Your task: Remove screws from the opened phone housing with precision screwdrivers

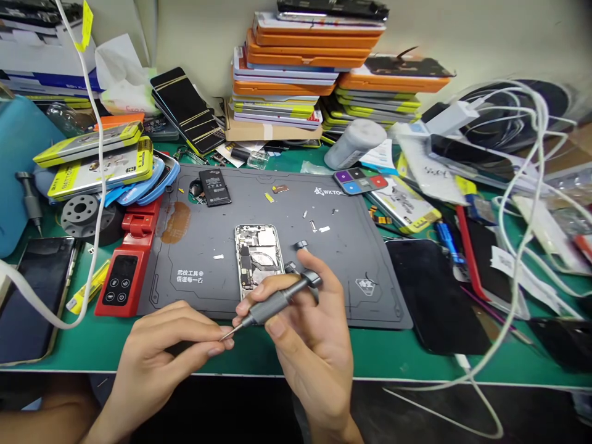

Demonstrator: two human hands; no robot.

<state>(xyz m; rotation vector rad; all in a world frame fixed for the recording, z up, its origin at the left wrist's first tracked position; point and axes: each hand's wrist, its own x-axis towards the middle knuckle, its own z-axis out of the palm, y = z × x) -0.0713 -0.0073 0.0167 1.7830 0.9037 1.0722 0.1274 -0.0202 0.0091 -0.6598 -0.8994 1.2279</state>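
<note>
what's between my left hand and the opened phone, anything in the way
Between the left hand and the near end of the phone are fingers of the right hand and its screwdriver; the phone's far end shows uncovered.

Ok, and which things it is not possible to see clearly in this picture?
All in the head view:
- Tip of the screwdriver: covered by the left hand.
- Lower end of the opened phone: behind the right hand.
- Left side of the dark phone: cut off by the picture's edge.
- Print on the grey bottle: too blurred and small.
</note>
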